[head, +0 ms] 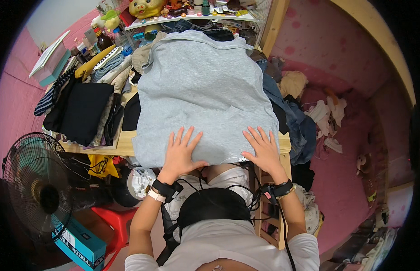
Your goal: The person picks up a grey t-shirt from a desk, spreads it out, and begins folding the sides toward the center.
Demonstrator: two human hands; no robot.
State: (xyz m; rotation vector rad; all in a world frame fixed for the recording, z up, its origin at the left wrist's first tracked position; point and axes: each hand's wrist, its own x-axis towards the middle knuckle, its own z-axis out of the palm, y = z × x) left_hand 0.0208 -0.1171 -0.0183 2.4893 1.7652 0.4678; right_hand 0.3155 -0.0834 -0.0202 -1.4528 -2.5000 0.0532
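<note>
A light grey knit garment [203, 88], perhaps a T-shirt, lies spread over the wooden table [125, 145] before me, with a few creases across its middle. Its near edge hangs slightly past the table's front. My left hand [183, 150] rests palm down on the cloth near that edge, fingers apart. Flat on the near right corner is my right hand [262, 149], its fingers also spread, beside a small white print on the fabric. Neither hand grips anything. Under the garment's left side a black cloth [131, 113] shows.
Folded dark clothes [86, 111] are stacked at the left. Jeans [294, 118] hang over the table's right side. A shelf [193, 18] with figurines and bottles stands behind. A black fan [44, 189], a red stool [116, 220] and a blue box [79, 240] occupy the lower left.
</note>
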